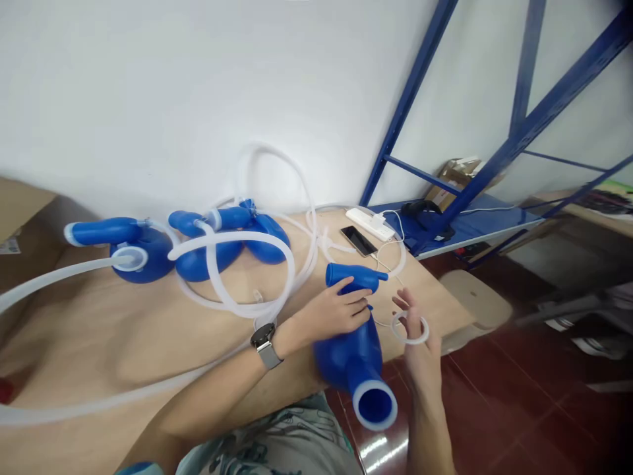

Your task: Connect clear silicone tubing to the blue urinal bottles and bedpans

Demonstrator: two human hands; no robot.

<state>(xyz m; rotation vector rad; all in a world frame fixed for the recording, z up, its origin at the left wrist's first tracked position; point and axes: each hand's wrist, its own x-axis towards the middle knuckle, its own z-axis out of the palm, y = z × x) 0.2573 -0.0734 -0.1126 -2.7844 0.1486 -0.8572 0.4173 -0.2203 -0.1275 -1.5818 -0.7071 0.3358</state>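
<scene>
My left hand (pixel 332 310), with a watch on its wrist, is closed around a blue plastic vessel (pixel 359 353) at the table's near right edge. The vessel has a narrow spout pointing away and a wide white-rimmed opening facing me. My right hand (pixel 418 336) is just to the right of it, off the table edge, with fingers pinching a translucent white ring (pixel 410 328).
Several more blue vessels (pixel 208 241) joined to looping translucent hoses (pixel 247 264) lie along the back of the wooden table (pixel 99 343). A phone (pixel 359 240) and a white power strip (pixel 370 223) sit at the far right corner. Behind stand a blue metal rack (pixel 445 218) and a stool (pixel 475 297).
</scene>
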